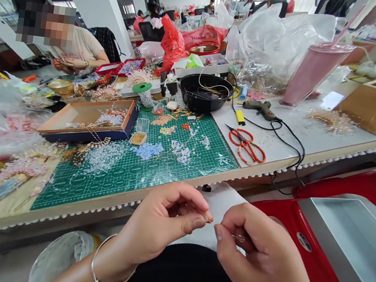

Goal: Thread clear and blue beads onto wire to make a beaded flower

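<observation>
My left hand (174,215), with a silver bangle on its wrist, is closed in a pinch in front of the table edge. At its fingertips shows a tiny shiny piece, too small to name. Close beside it, a small gap apart, my right hand (257,249) is closed too, thumb against forefinger. Small clear beads (238,237) show within its curled fingers. Beyond both hands lies a green cutting mat (112,191) with blue flower pieces (147,150), a heap of clear beads (102,157), and a little box of gold beads (137,138).
Orange-handled scissors (246,146) and a glue gun (259,108) with its cable lie at the right. Behind stand a black bowl (203,99) and a pink cup (312,76). A red stool (315,250) holds a grey tray (351,241). A person (82,46) sits at the left.
</observation>
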The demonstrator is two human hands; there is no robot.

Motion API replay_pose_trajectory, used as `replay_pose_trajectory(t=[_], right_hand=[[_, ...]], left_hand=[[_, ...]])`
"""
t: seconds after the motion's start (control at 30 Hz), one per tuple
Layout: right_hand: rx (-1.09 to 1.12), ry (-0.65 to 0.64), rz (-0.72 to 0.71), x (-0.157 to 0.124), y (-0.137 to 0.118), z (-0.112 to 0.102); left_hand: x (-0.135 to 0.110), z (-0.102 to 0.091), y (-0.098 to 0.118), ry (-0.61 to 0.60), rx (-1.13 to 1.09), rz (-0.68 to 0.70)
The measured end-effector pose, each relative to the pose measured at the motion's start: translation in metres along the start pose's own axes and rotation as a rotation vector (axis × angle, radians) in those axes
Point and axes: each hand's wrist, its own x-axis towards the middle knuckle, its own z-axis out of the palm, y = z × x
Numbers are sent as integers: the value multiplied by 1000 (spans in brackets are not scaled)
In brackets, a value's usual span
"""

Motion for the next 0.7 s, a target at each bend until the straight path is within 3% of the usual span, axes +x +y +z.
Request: replay_pose_trajectory(t=[0.13, 0.33, 0.53, 0.7], right_hand=[[-54, -36, -33, -1, 1, 0], [-72, -139, -93, -4, 6, 1], [198, -378, 185, 0, 12, 9], [269, -428, 360, 6, 15, 22]], left_hand=[[-2, 0, 4, 15, 138, 36], [-5, -1, 7, 26, 536, 137], [-7, -14, 7, 79, 755, 151], [-8, -23, 6, -31, 795, 219]])
